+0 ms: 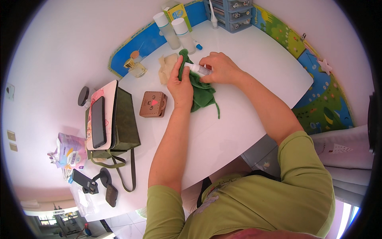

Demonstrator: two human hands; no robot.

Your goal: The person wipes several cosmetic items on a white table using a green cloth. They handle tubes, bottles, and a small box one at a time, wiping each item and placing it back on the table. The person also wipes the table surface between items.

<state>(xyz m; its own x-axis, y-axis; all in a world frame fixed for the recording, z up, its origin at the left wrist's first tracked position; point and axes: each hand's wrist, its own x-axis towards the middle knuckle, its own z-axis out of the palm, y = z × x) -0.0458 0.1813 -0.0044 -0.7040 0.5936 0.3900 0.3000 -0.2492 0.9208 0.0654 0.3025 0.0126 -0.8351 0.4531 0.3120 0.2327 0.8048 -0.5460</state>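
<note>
My left hand (pixel 182 86) grips the upper part of a green cloth (pixel 203 95) and one end of a small white bottle (pixel 200 69) with a grey label. From the right, my right hand (pixel 219 68) holds the bottle's other end, with fingers and thumb around it. The cloth hangs below both hands onto the white table, its cord trailing to the right. Beside my left hand lies a crumpled beige cloth (pixel 167 68). A brown square case with a face on it (pixel 152 104) rests left of my left wrist.
Two tall white-capped bottles (pixel 185 35) and a blue-capped tube (pixel 198 46) stand or lie behind my hands. A perfume bottle (pixel 137 69) is at the back left. A dark green box (pixel 126 119) carries a phone (pixel 98 122). Small drawers (pixel 238 15) fill the back corner.
</note>
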